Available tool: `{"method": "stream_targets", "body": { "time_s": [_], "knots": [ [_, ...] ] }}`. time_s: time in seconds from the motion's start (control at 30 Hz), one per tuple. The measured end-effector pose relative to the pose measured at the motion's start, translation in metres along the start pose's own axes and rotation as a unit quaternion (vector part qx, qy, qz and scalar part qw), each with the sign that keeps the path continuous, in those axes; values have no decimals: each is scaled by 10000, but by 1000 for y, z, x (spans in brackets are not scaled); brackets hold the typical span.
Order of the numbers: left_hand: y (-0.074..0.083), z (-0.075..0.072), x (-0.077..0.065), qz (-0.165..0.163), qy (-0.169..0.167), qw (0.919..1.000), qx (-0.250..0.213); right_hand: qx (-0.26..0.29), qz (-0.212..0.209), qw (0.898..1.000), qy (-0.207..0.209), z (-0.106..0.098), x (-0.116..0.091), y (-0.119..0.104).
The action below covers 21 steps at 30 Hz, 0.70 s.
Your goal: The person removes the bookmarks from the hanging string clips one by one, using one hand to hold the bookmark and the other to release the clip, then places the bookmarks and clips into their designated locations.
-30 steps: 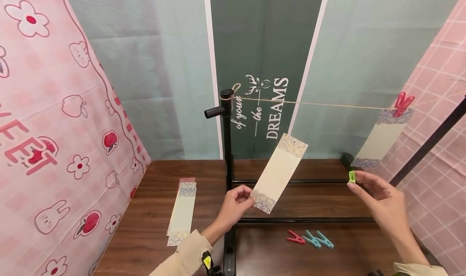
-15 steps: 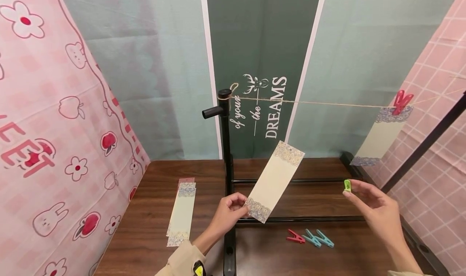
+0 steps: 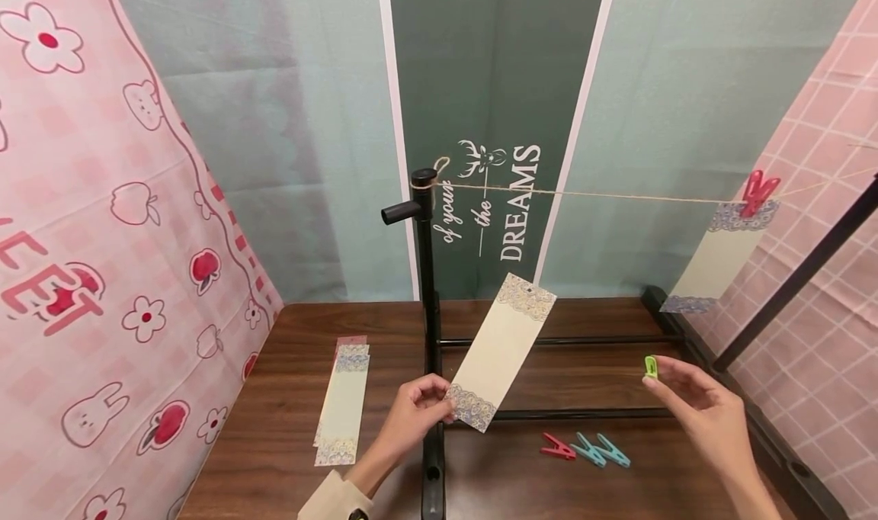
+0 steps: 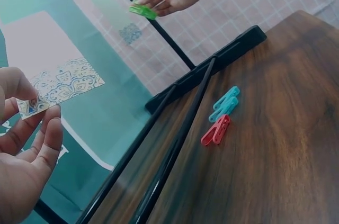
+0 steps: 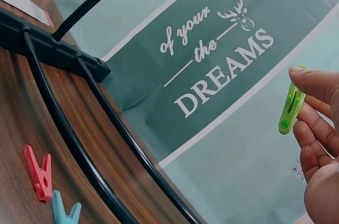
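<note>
My left hand point(image 3: 414, 413) pinches the lower left corner of a cream paper card point(image 3: 504, 348) with patterned bands at both ends. The card tilts to the right, above the rack's lower bars. In the left wrist view, thumb and fingers clasp its patterned corner point(image 4: 69, 82). Further right, my right hand point(image 3: 706, 406) holds a green clothespin point(image 5: 292, 99) between thumb and fingertips, raised over the table. A string point(image 3: 617, 196) runs across the rack, and a red clothespin point(image 3: 759, 192) fastens another card point(image 3: 720, 257) to it at the right.
Several cards point(image 3: 345, 398) lie stacked on the wooden table point(image 3: 261, 428) at left. A red clothespin point(image 3: 558, 447) and two blue clothespins point(image 3: 600, 450) lie at the front. The black rack's left post point(image 3: 427, 276) stands beside my left hand, with low bars point(image 3: 562, 414) crossing the table.
My left hand has moved left and down with the card, away from the string. My right hand, with the green clothespin, has also come lower and slightly left.
</note>
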<state>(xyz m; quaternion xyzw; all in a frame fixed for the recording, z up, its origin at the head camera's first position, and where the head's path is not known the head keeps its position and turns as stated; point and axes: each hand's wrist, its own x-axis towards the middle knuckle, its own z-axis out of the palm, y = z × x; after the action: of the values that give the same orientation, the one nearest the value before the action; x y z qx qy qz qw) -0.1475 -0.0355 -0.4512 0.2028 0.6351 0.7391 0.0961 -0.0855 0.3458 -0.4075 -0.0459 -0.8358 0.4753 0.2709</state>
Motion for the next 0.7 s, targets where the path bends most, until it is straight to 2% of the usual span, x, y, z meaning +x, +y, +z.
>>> {"method": "stream_targets", "body": {
  "time_s": [0.13, 0.3, 0.53, 0.7],
  "knots": [
    [-1, -5, -6, -1, 17, 10000, -37, 20, 63, 10000, -28, 2, -5, 3],
    [-3, -9, -13, 92, -78, 9999, -106, 11, 341, 9994, -42, 3, -11, 5],
    [0, -13, -24, -108, -43, 9997, -193, -127, 646, 9978, 46, 4, -16, 7],
    [-1, -16, -31, 6, -37, 9996, -279, -151, 697, 9975, 7, 3, -20, 9]
  ]
}}
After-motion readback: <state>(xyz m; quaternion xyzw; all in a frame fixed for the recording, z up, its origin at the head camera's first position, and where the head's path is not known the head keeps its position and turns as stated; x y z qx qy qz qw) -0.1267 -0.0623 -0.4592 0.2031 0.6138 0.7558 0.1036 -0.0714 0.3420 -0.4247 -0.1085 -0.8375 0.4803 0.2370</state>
